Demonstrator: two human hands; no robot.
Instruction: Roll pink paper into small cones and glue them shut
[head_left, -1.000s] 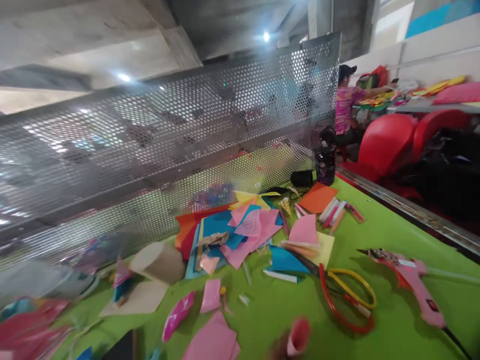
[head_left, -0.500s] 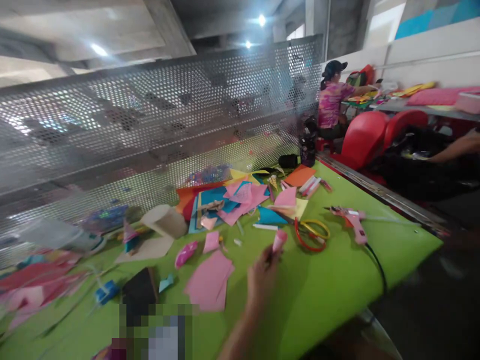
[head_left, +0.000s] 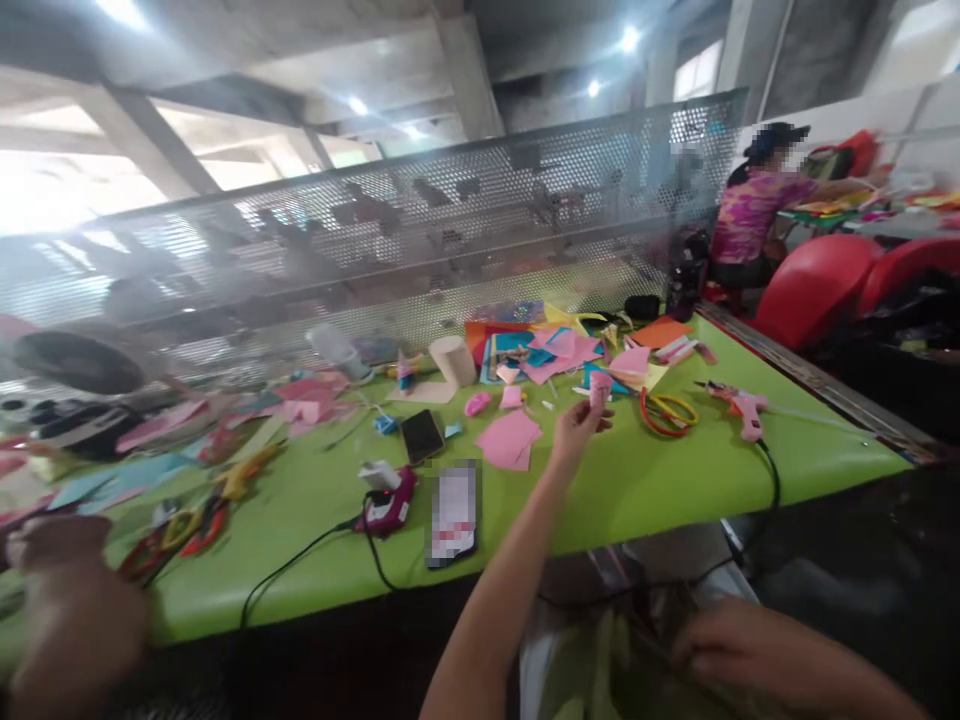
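Observation:
My left hand (head_left: 579, 428) is closed around a small pink paper roll (head_left: 599, 388), held upright above the green tabletop. Low at the right, over my lap, my right hand (head_left: 724, 640) is blurred, and its fingers cannot be made out. Pink paper sheets (head_left: 510, 440) lie left of my left hand. To its right are scissors (head_left: 667, 412) with red and yellow handles and a pink glue gun (head_left: 744, 408). Behind the roll, coloured paper (head_left: 566, 350) is piled up.
A smartphone (head_left: 453, 515), a dark phone (head_left: 421, 437) and a purple power socket (head_left: 394, 500) lie nearer the front edge. Another person's hand (head_left: 60, 550) is at far left, beside more scissors (head_left: 210, 520). A perforated metal screen (head_left: 480, 230) runs behind. Cables hang over the edge.
The view has swung left and down, so the table's left part, the power socket and my right hand now show. The paper roll stays in my left hand.

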